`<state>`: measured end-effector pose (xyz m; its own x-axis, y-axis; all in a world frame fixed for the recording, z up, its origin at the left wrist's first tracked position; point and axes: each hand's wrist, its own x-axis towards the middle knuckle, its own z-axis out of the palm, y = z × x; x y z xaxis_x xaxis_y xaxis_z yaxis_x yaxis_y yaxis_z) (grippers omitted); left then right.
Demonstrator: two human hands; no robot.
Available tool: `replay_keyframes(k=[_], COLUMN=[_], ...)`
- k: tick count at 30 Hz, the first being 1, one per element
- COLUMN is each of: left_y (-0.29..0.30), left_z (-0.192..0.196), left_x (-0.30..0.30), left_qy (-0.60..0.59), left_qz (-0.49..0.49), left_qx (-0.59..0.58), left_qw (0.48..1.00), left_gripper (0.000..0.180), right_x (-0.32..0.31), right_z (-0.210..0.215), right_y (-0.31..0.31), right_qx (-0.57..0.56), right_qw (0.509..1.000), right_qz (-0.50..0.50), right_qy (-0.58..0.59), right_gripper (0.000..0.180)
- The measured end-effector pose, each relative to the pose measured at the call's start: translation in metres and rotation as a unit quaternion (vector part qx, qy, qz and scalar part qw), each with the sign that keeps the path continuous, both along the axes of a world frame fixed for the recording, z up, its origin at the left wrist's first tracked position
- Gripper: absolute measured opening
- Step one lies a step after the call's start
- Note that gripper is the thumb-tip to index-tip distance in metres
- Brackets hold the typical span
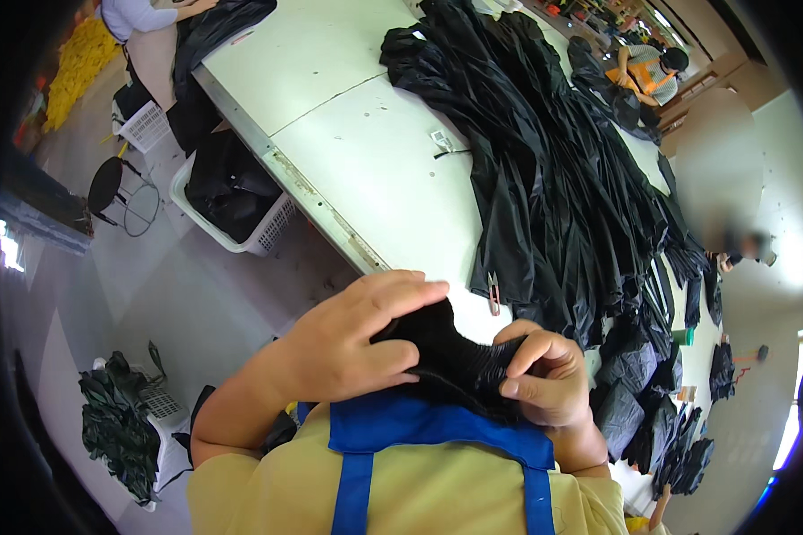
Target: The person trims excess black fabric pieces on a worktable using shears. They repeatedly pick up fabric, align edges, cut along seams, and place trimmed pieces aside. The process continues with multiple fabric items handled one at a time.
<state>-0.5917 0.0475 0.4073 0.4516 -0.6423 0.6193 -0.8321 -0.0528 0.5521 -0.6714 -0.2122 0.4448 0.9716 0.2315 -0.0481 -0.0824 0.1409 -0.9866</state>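
A piece of black cloth (455, 357) is held up in front of my blue apron (419, 428), its right part finely ribbed or gathered. My left hand (352, 343) grips its left side, thumb below and fingers over the top. At the right edge, my right hand (549, 370) pinches the ribbed part between thumb and bent fingers. Just beyond the cloth, a pair of small thread snips (493, 294) lies at the edge of a large heap of black garments (553, 178) on the white table (357, 160).
A white basket (232, 241) with black fabric stands under the table's left edge, near a round stool (106, 184). Another basket (165, 419) with dark cloth is at lower left. Plastic-wrapped bundles (629, 383) lie at right. One person (143, 18) works at far left, another (656, 76) at far right.
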Motion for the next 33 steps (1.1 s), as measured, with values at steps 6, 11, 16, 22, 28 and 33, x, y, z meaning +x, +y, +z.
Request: replay_keyframes(k=[6, 11, 16, 22, 28, 33], left_y=[-0.012, -0.026, -0.030, -0.006, -0.002, -0.004], left_z=[0.006, 0.013, 0.027, 0.042, 0.067, 0.035], left_x=[0.018, 0.027, 0.028, 0.033, 0.015, 0.018], left_qy=[0.084, 0.023, -0.018, -0.021, -0.051, -0.117], left_qz=[-0.005, 0.087, 0.175, 0.148, 0.204, 0.234], left_qx=[-0.085, -0.075, -0.069, -0.024, 0.115, 0.090], left_qw=[0.993, 0.993, 0.982, 0.988, 0.971, 0.961], left_gripper=[0.033, 0.033, 0.032, 0.034, 0.053, 0.043], right_x=[0.003, 0.011, 0.033, 0.062, 0.062, 0.071], right_z=[0.032, 0.045, 0.040, 0.045, 0.012, -0.024], right_y=[-0.013, 0.000, 0.007, -0.007, 0.016, 0.030], right_qx=[-0.466, -0.527, -0.573, -0.495, -0.431, -0.314], right_qw=[0.838, 0.789, 0.745, 0.808, 0.796, 0.839], right_qz=[0.032, 0.049, 0.019, 0.014, 0.009, -0.028], right_qy=[-0.282, -0.312, -0.340, -0.320, -0.425, -0.443], right_gripper=[0.067, 0.055, 0.033, 0.028, 0.033, 0.055])
